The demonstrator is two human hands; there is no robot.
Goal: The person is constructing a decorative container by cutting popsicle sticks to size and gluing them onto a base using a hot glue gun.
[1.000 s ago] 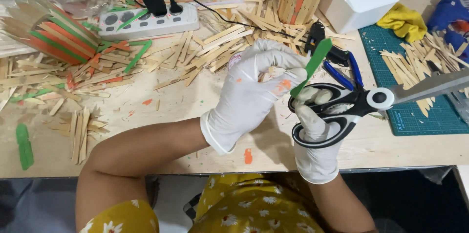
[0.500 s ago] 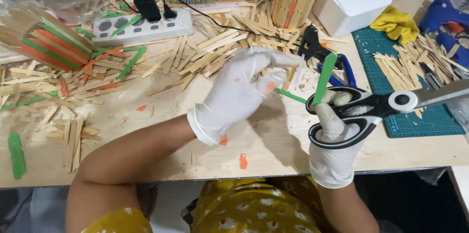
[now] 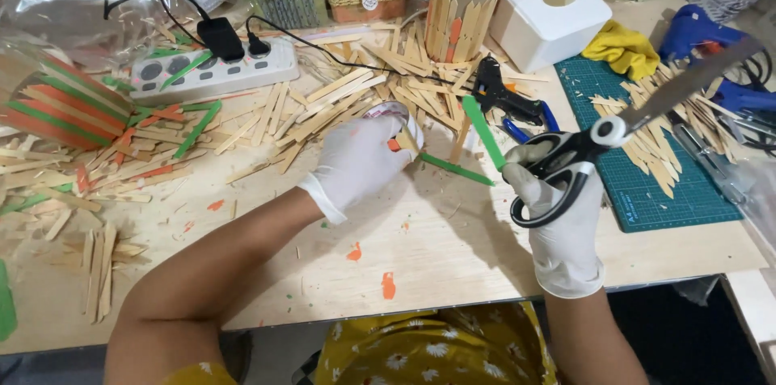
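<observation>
Green sticks are what we look at first. One green stick (image 3: 482,131) stands up a little to the right of the middle of the frame, and our right hand (image 3: 558,207) pinches its low end. That same hand is closed around the black handles of the scissors (image 3: 566,160), whose blades point to the upper right. A second green stick (image 3: 455,168) lies flat on the counter (image 3: 453,248), just left of that grip. Its far end points at our left hand (image 3: 360,160).

Our left hand is near the middle of the frame in a white glove. It is curled shut around a small round thing with a bit of orange, but we cannot tell what it is.

Plain wooden sticks (image 3: 339,102) lie in a heap above the left hand. A white power strip (image 3: 214,70) sits at the upper left. A green cutting mat (image 3: 647,191) lies at the right.
</observation>
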